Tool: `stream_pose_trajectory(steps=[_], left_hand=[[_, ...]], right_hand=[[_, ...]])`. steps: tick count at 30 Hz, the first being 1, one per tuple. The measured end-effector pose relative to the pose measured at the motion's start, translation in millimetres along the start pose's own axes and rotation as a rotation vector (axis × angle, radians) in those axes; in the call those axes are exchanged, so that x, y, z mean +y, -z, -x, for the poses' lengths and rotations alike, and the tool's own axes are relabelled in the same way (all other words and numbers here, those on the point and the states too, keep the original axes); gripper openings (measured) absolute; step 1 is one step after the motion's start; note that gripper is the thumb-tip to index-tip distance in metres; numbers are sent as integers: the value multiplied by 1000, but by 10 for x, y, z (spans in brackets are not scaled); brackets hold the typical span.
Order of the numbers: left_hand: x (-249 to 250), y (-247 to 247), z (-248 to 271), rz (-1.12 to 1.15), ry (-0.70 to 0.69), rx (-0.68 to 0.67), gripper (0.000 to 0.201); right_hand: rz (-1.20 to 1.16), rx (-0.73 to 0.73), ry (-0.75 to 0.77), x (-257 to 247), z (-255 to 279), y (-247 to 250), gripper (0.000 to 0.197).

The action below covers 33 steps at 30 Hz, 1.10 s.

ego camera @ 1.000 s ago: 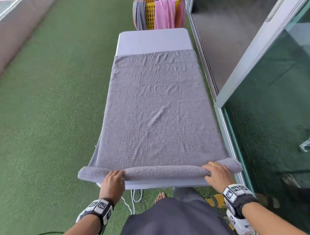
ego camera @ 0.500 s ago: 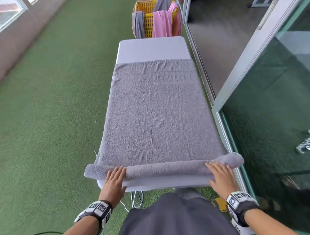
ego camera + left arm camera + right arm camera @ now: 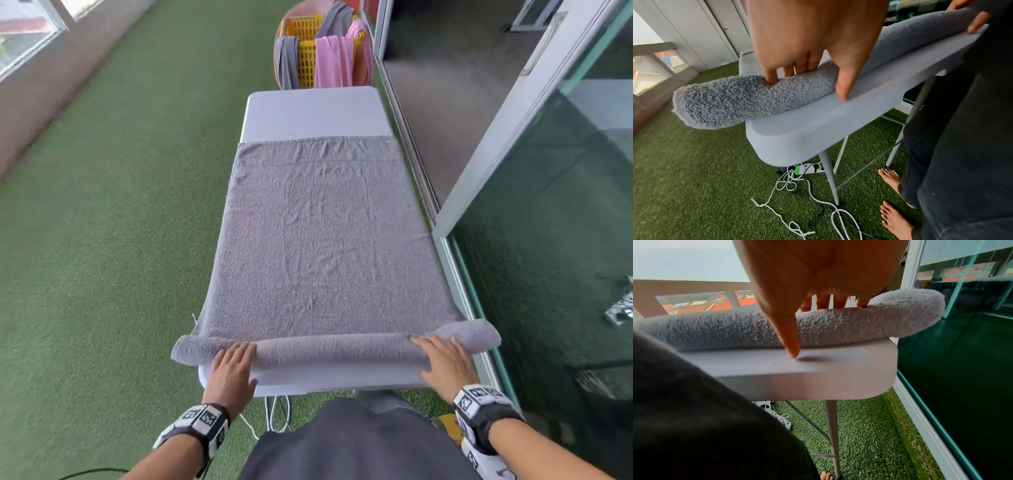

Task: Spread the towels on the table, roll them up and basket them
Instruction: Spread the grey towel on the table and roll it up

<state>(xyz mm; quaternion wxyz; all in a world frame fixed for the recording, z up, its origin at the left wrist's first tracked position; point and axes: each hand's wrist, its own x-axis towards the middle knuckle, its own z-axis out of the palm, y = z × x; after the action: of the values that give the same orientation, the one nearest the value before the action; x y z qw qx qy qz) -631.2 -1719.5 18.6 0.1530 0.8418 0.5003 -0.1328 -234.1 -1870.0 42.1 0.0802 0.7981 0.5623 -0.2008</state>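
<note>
A grey towel lies spread along the narrow white table. Its near end is wound into a roll that overhangs both table sides. My left hand lies flat on the roll's left part, fingers straight on top and thumb down on the table. My right hand presses the right part the same way, thumb tip on the table edge. A yellow basket stands beyond the far end, with grey and pink towels draped over it.
Green artificial turf runs along the left of the table. A glass sliding door and its frame stand close on the right. Under the table lie a power strip and loose white cables, near my bare feet.
Both hands went from curled round the roll to flat on top of it, and the roll has moved a little further up the table. The head view tilted up, showing more of the basket.
</note>
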Motion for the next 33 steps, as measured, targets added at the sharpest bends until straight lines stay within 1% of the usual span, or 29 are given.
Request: stream_pose_trajectory(steps=[1,3,4,5,6,7,8,9,11,12,13,14,16,17,18,19,20,22,23,25,26,27,28,30,31,32,33], left_hand=[[-9,-8,-5,-3,-12,9,68],[7,57,-35,-20,-43,83,41],[22,133,-83,-22,-28,141,28],[43,185,-135,-13,-23,160,26],[52,211,-183,17,-13,191,37],[59,215,-218,49,6,198,49],[68,188,-239,59,18,181,56],[90,164,-225,61,15,135,58],[67,56,-147,22,-6,25,69],[49,18,-87,-14,-29,0,78],[40,-8,-43,-26,-38,-24,82],[19,-34,-27,-16,-42,-16,75],[1,-8,-58,6,-73,93,39],[12,69,-87,25,-76,153,24],[27,156,-121,48,-75,174,29],[46,217,-160,60,-80,183,39],[63,246,-194,63,-75,183,46],[101,243,-217,77,-46,149,52],[106,193,-208,69,-44,122,56],[86,85,-127,37,-63,42,70],[85,68,-73,6,-68,5,79],[85,34,-50,-2,-65,-10,81],[83,-8,-48,-8,-68,26,71],[119,37,-62,7,-103,121,31],[138,106,-100,43,-102,170,18],[169,210,-146,58,-73,167,30],[182,275,-193,44,-59,164,45]], right_hand=[[-9,13,-8,4,2,14,55],[-30,4,-17,1,-61,110,36],[-18,-7,-18,-5,-123,181,27],[-15,-1,-19,-15,-178,244,23],[-18,32,-22,-28,-229,275,24],[-27,87,-25,-36,-259,271,32],[-42,120,-22,-40,-257,240,42],[-47,104,-13,-46,-221,200,50],[-13,-9,-8,-48,-100,63,63],[19,-30,-10,-46,-41,4,67],[48,-27,-10,-42,-4,-28,66],[57,-7,-12,-47,2,-20,60],[29,-3,-17,-58,-68,69,42],[14,-20,-20,-68,-129,150,33],[20,-37,-25,-80,-200,229,25],[19,-40,-25,-92,-264,288,23],[10,-17,-26,-99,-314,307,29],[-45,60,-22,-104,-332,270,47],[-63,58,-10,-104,-289,231,53],[-39,-8,24,-111,-145,110,65],[-11,-20,31,-111,-69,52,69],[14,-12,26,-105,-14,9,69],[32,2,13,-110,7,4,65],[23,6,-4,-121,-51,69,48],[17,-10,-13,-125,-119,131,40],[30,-38,-22,-139,-199,214,34],[36,-63,-33,-158,-271,291,32]])
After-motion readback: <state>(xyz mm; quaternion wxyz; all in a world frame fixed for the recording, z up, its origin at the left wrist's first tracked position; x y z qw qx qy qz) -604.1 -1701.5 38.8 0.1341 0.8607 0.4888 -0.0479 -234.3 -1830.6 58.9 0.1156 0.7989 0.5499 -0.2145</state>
